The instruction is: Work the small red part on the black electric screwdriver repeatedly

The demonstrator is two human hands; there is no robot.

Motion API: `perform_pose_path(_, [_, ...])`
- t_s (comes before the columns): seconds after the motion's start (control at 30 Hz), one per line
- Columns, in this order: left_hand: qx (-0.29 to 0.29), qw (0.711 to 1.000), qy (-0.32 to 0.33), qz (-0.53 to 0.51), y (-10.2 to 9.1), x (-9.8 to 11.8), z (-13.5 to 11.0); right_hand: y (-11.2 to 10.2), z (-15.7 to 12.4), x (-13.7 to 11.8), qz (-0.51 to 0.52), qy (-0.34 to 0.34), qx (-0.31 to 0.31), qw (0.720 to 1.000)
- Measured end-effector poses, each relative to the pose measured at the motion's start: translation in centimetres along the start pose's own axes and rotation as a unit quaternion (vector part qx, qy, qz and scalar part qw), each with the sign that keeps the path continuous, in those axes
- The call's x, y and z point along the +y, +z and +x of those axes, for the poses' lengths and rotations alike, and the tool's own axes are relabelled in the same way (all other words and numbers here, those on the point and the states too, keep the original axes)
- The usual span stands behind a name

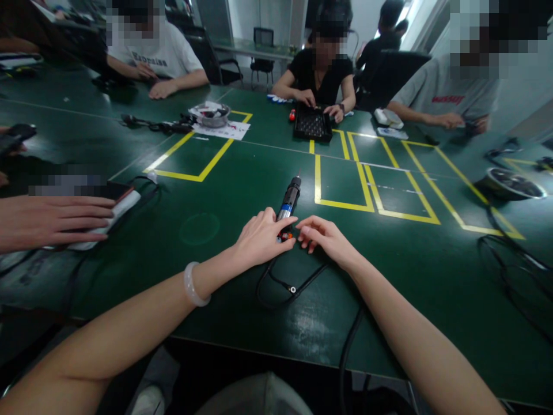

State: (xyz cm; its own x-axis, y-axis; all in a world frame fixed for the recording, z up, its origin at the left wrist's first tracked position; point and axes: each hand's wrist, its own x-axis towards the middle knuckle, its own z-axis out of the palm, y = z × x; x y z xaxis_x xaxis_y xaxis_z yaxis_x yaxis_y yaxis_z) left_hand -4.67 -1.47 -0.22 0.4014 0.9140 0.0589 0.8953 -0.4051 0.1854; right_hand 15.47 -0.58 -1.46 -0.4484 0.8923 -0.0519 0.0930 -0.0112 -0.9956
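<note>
A black electric screwdriver (291, 196) with a blue-and-silver band lies on the green table, its thin bit pointing away from me. My left hand (258, 237), with a pale bangle on its wrist, curls around the rear of the tool; its thumb and index finger reach past an orange part there. The other fingertips are hidden. Just right of the tool's rear end, my right hand (330, 239) holds nothing, its fingers loosely bent and apart. Below both hands, a black cable (311, 276) loops over the table beside a small round metal-ended plug (292, 289).
Yellow tape outlines (344, 203) mark the green table (242, 190). A co-worker's hand (56, 222) rests at left over a white-edged item. Opposite, a person works at a black tray (311, 124). A clear bowl (211, 115) and a metal bowl (512, 184) stand farther out.
</note>
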Motion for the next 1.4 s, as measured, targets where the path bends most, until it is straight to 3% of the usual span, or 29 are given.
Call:
perform_pose_path(0.17, [-0.004,1.000,-0.014,0.007,-0.4,-2.4,1.3,-1.7,0.2,0.4,0.014,0.015,0.070,0.997])
perform_pose_path(0.3, [-0.020,0.998,-0.050,0.018,-1.0,-5.7,2.7,-2.5,0.5,1.0,0.026,0.020,0.097,0.995])
perform_pose_path(0.7, [-0.031,0.977,-0.203,0.053,-3.8,-20.5,5.9,-2.5,0.6,1.3,0.019,0.020,0.087,0.996])
perform_pose_path(0.87, [0.004,0.969,-0.237,0.068,-4.8,-24.7,5.4,-2.4,0.6,1.3,0.013,0.023,0.085,0.996])
perform_pose_path(1.1, [0.005,0.953,-0.288,0.092,-5.2,-26.9,4.7,-2.3,0.5,1.2,0.007,0.027,0.082,0.996])
perform_pose_path(1.4, [0.008,0.950,-0.289,0.118,-4.9,-25.3,4.1,-2.2,0.6,1.2,-0.009,0.026,0.084,0.996])
